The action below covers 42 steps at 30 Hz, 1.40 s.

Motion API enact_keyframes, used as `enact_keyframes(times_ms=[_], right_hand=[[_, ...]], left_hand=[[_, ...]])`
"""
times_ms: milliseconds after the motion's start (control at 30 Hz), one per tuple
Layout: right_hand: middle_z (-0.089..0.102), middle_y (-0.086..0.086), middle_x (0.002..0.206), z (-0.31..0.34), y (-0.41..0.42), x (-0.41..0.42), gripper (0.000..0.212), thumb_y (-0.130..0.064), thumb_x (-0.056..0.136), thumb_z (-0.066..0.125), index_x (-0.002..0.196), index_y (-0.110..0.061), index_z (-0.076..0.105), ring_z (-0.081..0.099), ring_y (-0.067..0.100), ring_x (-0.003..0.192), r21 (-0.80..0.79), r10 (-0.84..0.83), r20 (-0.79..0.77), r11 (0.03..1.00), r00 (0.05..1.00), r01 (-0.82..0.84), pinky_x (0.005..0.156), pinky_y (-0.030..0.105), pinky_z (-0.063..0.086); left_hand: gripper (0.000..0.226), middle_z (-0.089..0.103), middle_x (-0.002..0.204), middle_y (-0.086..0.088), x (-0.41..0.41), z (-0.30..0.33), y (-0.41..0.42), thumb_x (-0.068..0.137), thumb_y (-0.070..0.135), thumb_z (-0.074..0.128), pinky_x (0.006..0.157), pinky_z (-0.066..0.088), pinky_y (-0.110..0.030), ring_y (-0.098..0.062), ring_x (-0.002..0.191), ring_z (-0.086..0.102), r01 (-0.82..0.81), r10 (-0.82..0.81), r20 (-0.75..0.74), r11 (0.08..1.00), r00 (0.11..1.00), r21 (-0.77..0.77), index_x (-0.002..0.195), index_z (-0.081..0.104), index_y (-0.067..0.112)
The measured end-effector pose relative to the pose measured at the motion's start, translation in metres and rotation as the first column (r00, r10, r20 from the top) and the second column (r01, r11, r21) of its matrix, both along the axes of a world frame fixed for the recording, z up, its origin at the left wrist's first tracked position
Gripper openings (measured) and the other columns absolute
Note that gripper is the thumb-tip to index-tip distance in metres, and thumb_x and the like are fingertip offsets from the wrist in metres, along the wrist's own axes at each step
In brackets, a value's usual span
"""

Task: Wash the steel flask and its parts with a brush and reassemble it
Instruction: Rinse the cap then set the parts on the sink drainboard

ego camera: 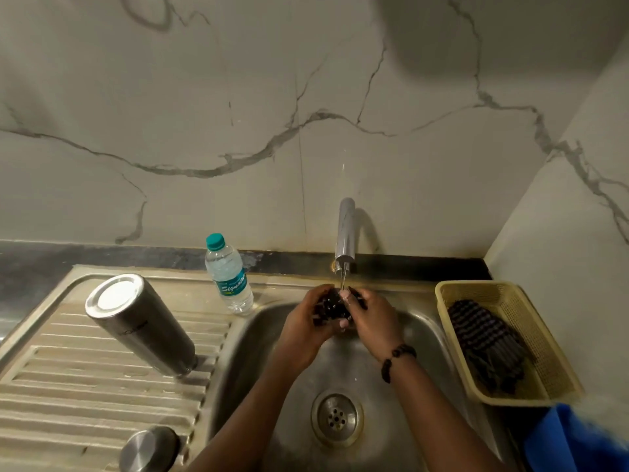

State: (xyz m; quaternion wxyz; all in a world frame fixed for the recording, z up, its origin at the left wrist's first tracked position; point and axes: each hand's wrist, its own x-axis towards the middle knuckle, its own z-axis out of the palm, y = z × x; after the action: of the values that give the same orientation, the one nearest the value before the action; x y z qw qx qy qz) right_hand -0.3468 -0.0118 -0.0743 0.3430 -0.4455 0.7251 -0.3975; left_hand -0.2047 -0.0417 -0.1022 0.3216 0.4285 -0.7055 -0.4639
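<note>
The steel flask body [141, 323] stands upside down on the ribbed drainboard [68, 386], left of the sink. Its steel cap [148, 449] lies on the drainboard near the front edge. Over the sink basin [418, 338], both hands hold a small black flask part [332, 306] under a thin stream of water from the tap [345, 233]. My left hand [306, 330] grips the part from the left, and my right hand [369, 321] grips it from the right. The fingers hide much of the part. No brush can be made out.
A clear plastic water bottle [228, 274] with a teal cap stands at the sink's back left corner. A yellow plastic basket [551, 379] holding a dark striped cloth [486, 345] sits right of the sink. The drain [337, 417] is below the hands. Blue fabric [571, 441] shows at bottom right.
</note>
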Motion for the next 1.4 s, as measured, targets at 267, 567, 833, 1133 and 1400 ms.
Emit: enact_keyframes(times_ms=[267,567,833,1133,1400], right_hand=[[0.073,0.01,0.091,0.002,-0.001,0.007,0.033,-0.034,0.103,0.043,0.108,-0.009,0.064,0.07,0.019,0.08,0.24,-0.231,0.763,0.968,0.603,0.067,0.057,0.029,0.056],[0.07,0.006,0.094,-0.008,-0.027,-0.004,0.023,-0.024,0.102,0.047,0.104,-0.012,0.066,0.069,0.023,0.084,0.283,-0.193,0.212,0.95,0.958,0.129,0.074,0.037,0.061],[0.067,0.01,0.109,0.025,-0.073,-0.01,0.018,-0.014,0.095,0.06,0.111,-0.006,0.062,0.064,0.023,0.104,-0.051,-0.003,-0.413,0.999,0.911,-0.02,0.086,0.028,0.054],[0.065,0.013,0.116,0.031,-0.081,-0.021,0.021,-0.014,0.094,0.061,0.112,-0.002,0.062,0.064,0.026,0.108,-0.003,0.135,-0.477,0.988,0.868,-0.155,0.089,0.034,0.056],[0.066,0.012,0.115,0.026,-0.089,-0.026,0.026,-0.018,0.092,0.065,0.113,-0.002,0.062,0.064,0.025,0.109,-0.004,0.175,-0.468,0.98,0.866,-0.2,0.091,0.036,0.055]], left_hand=[[0.061,0.064,0.113,0.016,-0.011,0.006,-0.009,0.074,0.022,0.086,0.086,0.049,-0.011,0.005,0.106,0.06,0.001,-0.001,-0.004,1.0,1.0,0.008,0.124,0.053,0.033],[0.053,0.065,0.115,0.011,-0.011,-0.001,-0.01,0.077,0.032,0.083,0.088,0.053,-0.02,-0.005,0.106,0.062,-0.084,0.087,0.03,0.993,0.996,-0.087,0.124,0.059,0.027],[0.055,0.053,0.123,0.006,-0.017,0.007,-0.026,0.084,0.027,0.077,0.09,0.046,-0.012,-0.007,0.104,0.054,0.034,0.031,0.205,0.952,0.978,-0.304,0.135,0.057,0.022],[0.054,0.055,0.122,0.005,-0.024,-0.01,-0.021,0.082,0.029,0.078,0.091,0.041,-0.009,-0.007,0.105,0.054,0.158,-0.044,0.295,0.913,0.955,-0.375,0.131,0.056,0.025],[0.045,0.061,0.112,0.017,-0.022,-0.013,-0.014,0.076,0.029,0.083,0.085,0.041,-0.004,0.005,0.103,0.056,0.01,0.029,0.15,0.967,0.988,-0.253,0.114,0.059,0.028]])
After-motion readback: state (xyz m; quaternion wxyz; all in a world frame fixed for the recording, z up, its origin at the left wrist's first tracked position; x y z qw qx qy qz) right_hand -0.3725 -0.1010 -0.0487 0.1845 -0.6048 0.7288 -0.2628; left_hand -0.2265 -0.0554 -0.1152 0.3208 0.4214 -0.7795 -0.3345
